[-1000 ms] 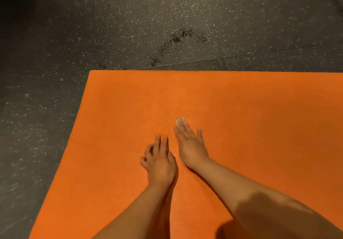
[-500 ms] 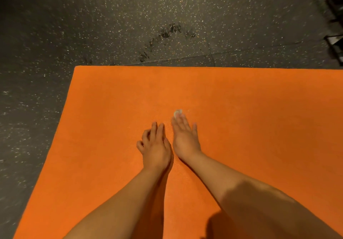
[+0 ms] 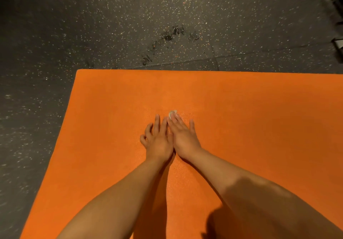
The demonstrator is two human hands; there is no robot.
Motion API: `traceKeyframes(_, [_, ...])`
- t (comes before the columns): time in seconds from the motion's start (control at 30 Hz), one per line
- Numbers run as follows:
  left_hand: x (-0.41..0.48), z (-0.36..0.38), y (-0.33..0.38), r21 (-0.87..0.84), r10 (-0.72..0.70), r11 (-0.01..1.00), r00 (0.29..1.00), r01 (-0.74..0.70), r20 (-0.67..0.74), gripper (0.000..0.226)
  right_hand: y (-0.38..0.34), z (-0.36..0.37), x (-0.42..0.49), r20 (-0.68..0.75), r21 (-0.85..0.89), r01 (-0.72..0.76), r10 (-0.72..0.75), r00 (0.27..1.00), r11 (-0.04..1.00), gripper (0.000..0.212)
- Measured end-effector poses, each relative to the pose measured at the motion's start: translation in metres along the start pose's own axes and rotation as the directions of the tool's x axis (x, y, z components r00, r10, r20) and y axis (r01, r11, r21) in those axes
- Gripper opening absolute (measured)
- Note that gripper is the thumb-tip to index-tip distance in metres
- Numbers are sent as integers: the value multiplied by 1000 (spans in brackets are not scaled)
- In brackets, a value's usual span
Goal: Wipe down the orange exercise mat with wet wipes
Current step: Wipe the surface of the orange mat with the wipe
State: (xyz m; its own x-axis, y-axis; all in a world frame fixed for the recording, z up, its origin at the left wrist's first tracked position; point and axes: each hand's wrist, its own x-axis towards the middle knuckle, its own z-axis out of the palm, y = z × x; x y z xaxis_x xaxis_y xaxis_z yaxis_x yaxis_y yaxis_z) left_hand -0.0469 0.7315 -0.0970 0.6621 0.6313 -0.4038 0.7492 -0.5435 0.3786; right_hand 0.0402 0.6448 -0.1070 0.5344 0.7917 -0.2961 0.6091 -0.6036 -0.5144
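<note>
**Orange mat, wipe creeping toward the far edge**

Dark speckled rubber floor [image 3: 111, 25] surrounds the orange exercise mat [image 3: 259, 127], which lies flat with its far edge and left corner in view. On it, both forearms reach forward.

A second ago a strip of mat showed between the hands; now the left hand [image 3: 158, 142] lies against the right hand [image 3: 183, 138]. The pair has slid a little nearer the mat's far edge.

Neither grip is clenched on anything. The right lies flat with straight fingers, pressing the wet wipe [image 3: 172, 112] against the mat. The left holds nothing, its two longer fingers stretched on the surface and the outer two loosely curled.

Only a small pale corner of the wipe peeks out past the right fingertips, near the mat's left half and well short of the edge.

I judge this a forward stroke under way. The strip toward the far edge and the broad right side look yet to be covered.
</note>
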Motion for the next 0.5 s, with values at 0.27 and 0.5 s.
traceKeyframes(0.27, [1, 2, -3, 34, 23, 999, 998, -21, -66, 52, 48, -26, 7, -237, -38, -368, 349, 907, 929, 80])
traceKeyframes(0.5, [26, -9, 1, -29, -47, 999, 985, 43, -165, 46, -6, -4, 35, -38, -6, -30, 30, 999, 1000, 71])
